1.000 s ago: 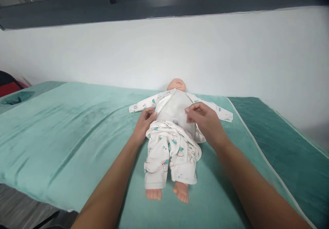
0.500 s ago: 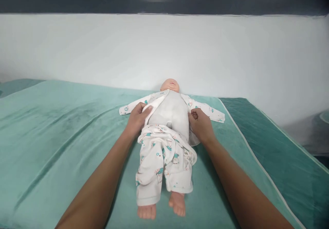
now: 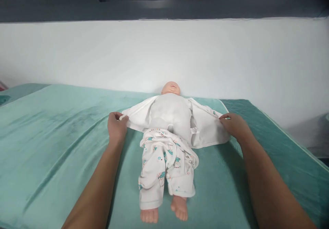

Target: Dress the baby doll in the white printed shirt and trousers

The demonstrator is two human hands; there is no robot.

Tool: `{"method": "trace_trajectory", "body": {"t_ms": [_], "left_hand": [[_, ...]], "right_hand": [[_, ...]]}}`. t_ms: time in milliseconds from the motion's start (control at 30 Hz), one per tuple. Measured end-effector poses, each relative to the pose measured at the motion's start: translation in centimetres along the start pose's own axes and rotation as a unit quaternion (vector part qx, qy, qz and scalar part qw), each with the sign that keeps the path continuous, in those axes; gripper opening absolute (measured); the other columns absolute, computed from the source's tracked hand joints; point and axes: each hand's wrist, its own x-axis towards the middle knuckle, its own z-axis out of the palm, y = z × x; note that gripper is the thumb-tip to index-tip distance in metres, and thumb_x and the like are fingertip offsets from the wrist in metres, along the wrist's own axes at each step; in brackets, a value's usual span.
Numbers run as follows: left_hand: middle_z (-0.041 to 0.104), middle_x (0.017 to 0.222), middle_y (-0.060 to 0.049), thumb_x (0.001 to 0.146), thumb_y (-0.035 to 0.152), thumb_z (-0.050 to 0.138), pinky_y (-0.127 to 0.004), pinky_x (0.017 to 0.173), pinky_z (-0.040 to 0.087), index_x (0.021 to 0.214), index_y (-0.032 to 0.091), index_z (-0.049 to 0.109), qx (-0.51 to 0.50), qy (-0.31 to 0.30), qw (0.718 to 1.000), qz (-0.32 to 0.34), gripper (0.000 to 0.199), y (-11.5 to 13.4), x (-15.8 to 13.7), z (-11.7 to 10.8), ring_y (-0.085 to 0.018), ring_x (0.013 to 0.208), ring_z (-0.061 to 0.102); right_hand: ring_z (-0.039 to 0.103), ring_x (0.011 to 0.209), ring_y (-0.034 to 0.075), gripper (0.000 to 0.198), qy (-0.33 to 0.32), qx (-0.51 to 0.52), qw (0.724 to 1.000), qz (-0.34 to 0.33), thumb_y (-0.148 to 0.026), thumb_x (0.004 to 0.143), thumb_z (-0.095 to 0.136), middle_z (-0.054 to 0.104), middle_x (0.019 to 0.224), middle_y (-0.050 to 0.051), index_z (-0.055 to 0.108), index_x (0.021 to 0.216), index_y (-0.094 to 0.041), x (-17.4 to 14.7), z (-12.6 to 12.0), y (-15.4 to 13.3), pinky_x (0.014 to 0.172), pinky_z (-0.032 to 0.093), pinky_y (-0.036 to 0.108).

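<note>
A baby doll [image 3: 171,88] lies on its back, head toward the wall and bare feet toward me. Its white baby shirt [image 3: 209,128] is spread wide on both sides, showing the pale cloth torso [image 3: 170,110]. My left hand [image 3: 117,125] pinches the edge of the left front panel, out beside the doll. On the other side, my right hand [image 3: 235,126] grips the edge of the right panel, pulled outward. White printed pants [image 3: 154,167] cover the legs, their waist bunched at the hips. The doll's sleeves are mostly hidden behind the spread panels.
A green sheet [image 3: 64,146] with folds lies under the doll, with a darker green cover [image 3: 280,146] to the right. Behind the bed stands a white wall [image 3: 164,54], topped by a dark ledge [image 3: 164,8].
Both hands have moved outward from the doll's torso, drawing the shirt's front panels apart to either side. The torso is now more exposed. The view has tilted up slightly.
</note>
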Motion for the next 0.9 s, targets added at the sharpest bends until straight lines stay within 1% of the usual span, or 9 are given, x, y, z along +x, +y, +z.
{"method": "trace_trajectory", "body": {"t_ms": [100, 167, 300, 367, 433, 567, 633, 800, 900], "left_hand": [[0.046, 0.077, 0.002, 0.071, 0.010, 0.061, -0.032, 0.067, 0.034, 0.091, 0.022, 0.051, 0.121, 0.064, 0.990, 0.022, 0.025, 0.2, -0.2, 0.3, -0.016, 0.071, 0.044], [0.047, 0.084, -0.002, 0.067, 0.003, 0.055, -0.033, 0.071, 0.037, 0.092, 0.021, 0.052, 0.158, 0.058, 0.983, 0.069, 0.031, 0.3, -0.2, 0.7, -0.019, 0.077, 0.047], [0.052, 0.106, -0.011, 0.069, 0.001, 0.049, -0.041, 0.091, 0.039, 0.096, 0.020, 0.056, 0.238, 0.064, 0.945, 0.217, 0.034, 0.5, -0.4, 1.3, -0.027, 0.103, 0.049], [0.057, 0.106, -0.011, 0.074, 0.004, 0.047, -0.042, 0.095, 0.038, 0.096, 0.020, 0.058, 0.250, 0.053, 0.929, 0.269, 0.029, 0.9, -0.8, 1.5, -0.028, 0.107, 0.048], [0.061, 0.102, -0.008, 0.078, 0.008, 0.045, -0.039, 0.093, 0.040, 0.093, 0.020, 0.059, 0.217, -0.010, 0.932, 0.289, 0.024, 1.4, -1.5, 1.7, -0.025, 0.103, 0.053], [0.065, 0.085, -0.001, 0.082, 0.018, 0.046, -0.030, 0.076, 0.043, 0.086, 0.020, 0.059, 0.138, -0.264, 0.929, 0.219, 0.014, 2.6, -3.0, 2.2, -0.017, 0.080, 0.057], [0.063, 0.076, 0.002, 0.083, 0.024, 0.047, -0.027, 0.067, 0.039, 0.085, 0.020, 0.057, 0.126, -0.333, 0.918, 0.175, 0.010, 3.1, -3.4, 2.3, -0.015, 0.071, 0.053], [0.048, 0.057, 0.006, 0.079, 0.029, 0.049, -0.026, 0.059, 0.028, 0.074, 0.019, 0.051, 0.185, -0.357, 0.904, 0.145, 0.011, 3.6, -3.4, 2.2, -0.012, 0.060, 0.037], [0.040, 0.054, 0.006, 0.075, 0.030, 0.050, -0.026, 0.057, 0.023, 0.067, 0.019, 0.045, 0.215, -0.360, 0.898, 0.133, 0.015, 3.7, -3.3, 2.1, -0.012, 0.060, 0.033]], "right_hand": [[0.062, 0.088, 0.030, 0.021, 0.073, -0.013, 0.995, -0.063, -0.025, 0.079, 0.051, 0.068, 0.097, 0.015, 0.067, 0.092, -0.019, -1.0, 0.5, -1.0, 0.076, 0.045, 0.042], [0.062, 0.093, 0.026, 0.021, 0.124, 0.056, 0.978, -0.160, -0.023, 0.081, 0.049, 0.067, 0.101, 0.013, 0.066, 0.093, -0.018, -2.3, 1.1, -2.7, 0.084, 0.047, 0.041], [0.065, 0.095, 0.022, 0.023, 0.045, 0.213, 0.934, -0.282, -0.027, 0.085, 0.048, 0.069, 0.106, 0.008, 0.064, 0.100, -0.021, -4.1, 3.5, -5.9, 0.088, 0.052, 0.038], [0.063, 0.106, 0.025, 0.028, 0.037, 0.208, 0.928, -0.307, -0.027, 0.084, 0.049, 0.067, 0.116, 0.010, 0.064, 0.107, -0.020, -4.0, 4.8, -6.4, 0.096, 0.050, 0.043], [0.056, 0.121, 0.028, 0.034, 0.069, 0.171, 0.926, -0.329, -0.026, 0.082, 0.051, 0.063, 0.127, 0.013, 0.062, 0.113, -0.018, -3.2, 5.9, -6.0, 0.107, 0.042, 0.049], [0.046, 0.133, 0.032, 0.040, 0.125, 0.123, 0.938, -0.299, -0.028, 0.082, 0.051, 0.055, 0.138, 0.017, 0.059, 0.120, -0.016, -1.5, 6.7, -4.6, 0.114, 0.034, 0.053], [0.045, 0.134, 0.033, 0.043, 0.125, 0.104, 0.947, -0.276, -0.029, 0.083, 0.051, 0.053, 0.139, 0.019, 0.058, 0.123, -0.014, -1.1, 6.8, -4.0, 0.113, 0.034, 0.053], [0.040, 0.137, 0.035, 0.045, 0.130, 0.046, 0.954, -0.266, -0.028, 0.085, 0.051, 0.049, 0.143, 0.021, 0.056, 0.127, -0.013, -2.0, 6.4, -4.1, 0.111, 0.033, 0.056], [0.052, 0.123, 0.032, 0.028, 0.157, 0.073, 0.939, -0.297, -0.026, 0.087, 0.049, 0.059, 0.129, 0.017, 0.062, 0.110, -0.017, -3.7, 4.9, -5.6, 0.104, 0.040, 0.049]]}}
